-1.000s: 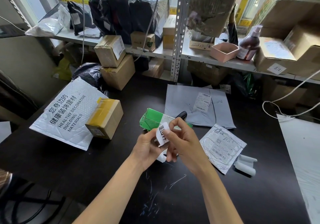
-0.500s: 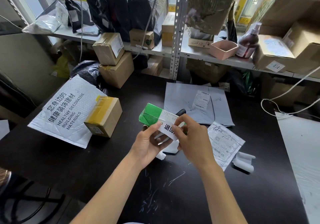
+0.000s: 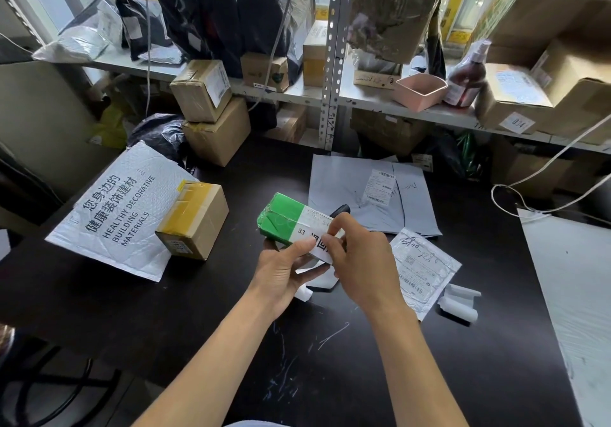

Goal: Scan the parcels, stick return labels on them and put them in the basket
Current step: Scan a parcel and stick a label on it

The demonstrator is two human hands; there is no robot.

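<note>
Above black tabletop: green-and-white taped box parcel held up; white printed return label pinched by left hand and right hand, being laid on parcel. Labelling judged underway; basket unseen, several parcels apparently left.

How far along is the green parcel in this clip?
Done: a return label is peeled free. In hand: both hands, left hand and right hand, press it onto the green parcel. Left: binning it; no basket in view, and other table parcels show no such label.
</note>
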